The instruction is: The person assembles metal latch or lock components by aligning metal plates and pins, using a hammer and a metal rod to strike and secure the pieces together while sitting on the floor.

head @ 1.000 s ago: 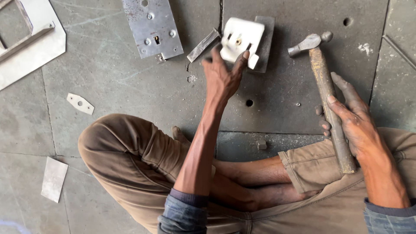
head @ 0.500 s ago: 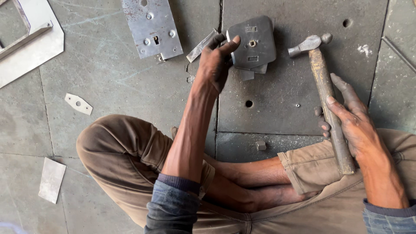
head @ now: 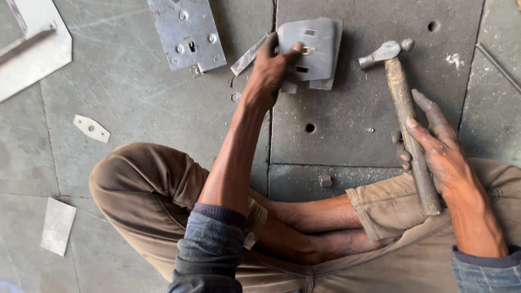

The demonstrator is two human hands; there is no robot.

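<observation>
From the head view I look straight down at a person sitting cross-legged on a grey stone floor. My left hand reaches forward and rests its fingers closed over the left edge of a grey metal plate, a bent rectangular piece with small slots and a round hole. The plate lies on a dark slab, probably so the hard surface backs it. I read its long axis as running away from me, toward the top of the frame, though motion blur softens its edges, so its flatness is uncertain. A thin metal strip lies just beside the hand, slanting up to the right.

My right hand wraps loosely around the wooden handle of a hammer, fingers partly extended, palm against the shaft. The hammer's head points away from me and lies near the plate's right edge, not touching it; it seems parked within reach while the other hand positions the plate.

Further left lie a larger drilled plate, a small tab, a pale sheet offcut and a white bracket. A small square nut sits near the knees.
</observation>
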